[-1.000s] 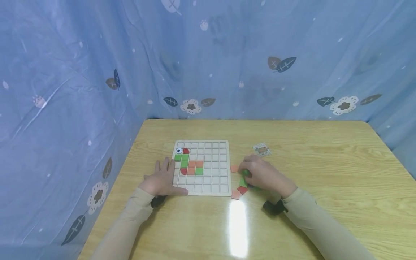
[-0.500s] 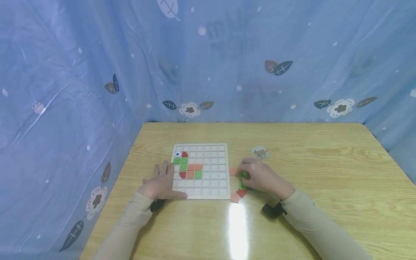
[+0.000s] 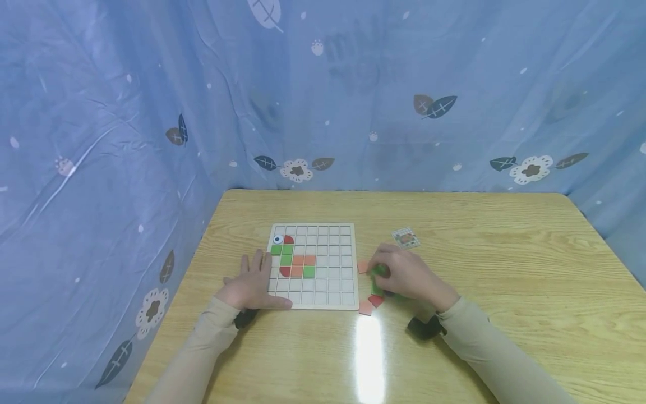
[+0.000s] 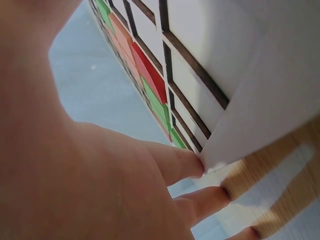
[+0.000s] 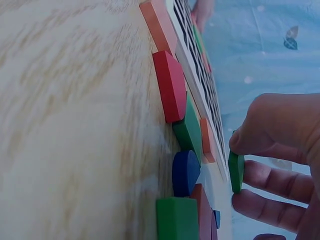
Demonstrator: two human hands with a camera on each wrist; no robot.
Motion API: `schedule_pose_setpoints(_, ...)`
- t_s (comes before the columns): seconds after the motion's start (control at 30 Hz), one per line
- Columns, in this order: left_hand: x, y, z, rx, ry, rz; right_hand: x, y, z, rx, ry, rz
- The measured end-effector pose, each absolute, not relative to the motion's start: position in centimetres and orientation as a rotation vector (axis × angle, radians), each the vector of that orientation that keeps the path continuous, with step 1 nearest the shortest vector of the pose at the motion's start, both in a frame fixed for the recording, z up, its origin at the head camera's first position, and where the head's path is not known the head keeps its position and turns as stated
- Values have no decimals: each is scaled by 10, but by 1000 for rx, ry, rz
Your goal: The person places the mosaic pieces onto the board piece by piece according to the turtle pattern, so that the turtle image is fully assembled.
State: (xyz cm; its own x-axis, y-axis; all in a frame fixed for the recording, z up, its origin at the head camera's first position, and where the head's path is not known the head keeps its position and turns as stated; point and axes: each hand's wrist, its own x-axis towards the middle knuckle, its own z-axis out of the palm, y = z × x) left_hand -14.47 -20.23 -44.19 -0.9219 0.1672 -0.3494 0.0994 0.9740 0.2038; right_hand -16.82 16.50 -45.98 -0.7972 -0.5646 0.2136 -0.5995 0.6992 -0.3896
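Note:
My left hand (image 3: 247, 287) lies with spread fingers against the left edge of a white grid board (image 3: 330, 280), its thumb along the front edge. On the board, an eye tile (image 3: 278, 239), red rounded tiles (image 3: 285, 271) and several green and orange square tiles form a bent figure. To the right of the board, my right hand (image 3: 406, 275) pinches a green tile (image 5: 236, 170) between thumb and fingers, above the loose pieces. In the right wrist view these include a red tile (image 5: 170, 87), a green tile (image 5: 189, 130) and a blue rounded piece (image 5: 185, 172).
A small printed card (image 3: 406, 238) lies beyond my right hand on the wooden table (image 3: 504, 252). Loose orange tiles (image 3: 365, 307) lie by the board's right edge. A blue patterned curtain (image 3: 373, 101) hangs behind the table and along its left.
The scene sits slightly lower in the head view than one second ago. Both hands keep nearly the same places, the right still pinching the green tile.

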Motion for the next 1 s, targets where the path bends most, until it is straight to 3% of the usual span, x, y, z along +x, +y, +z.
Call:
schedule_pose_setpoints(0.53,-147,-202,-442,192,2748,248,-176,146,-458,1119,-2666,733)
schedule_pose_setpoints(1.0,-146,-202,-441,195,2745,241,-192,96,-441,1158,-2759,693)
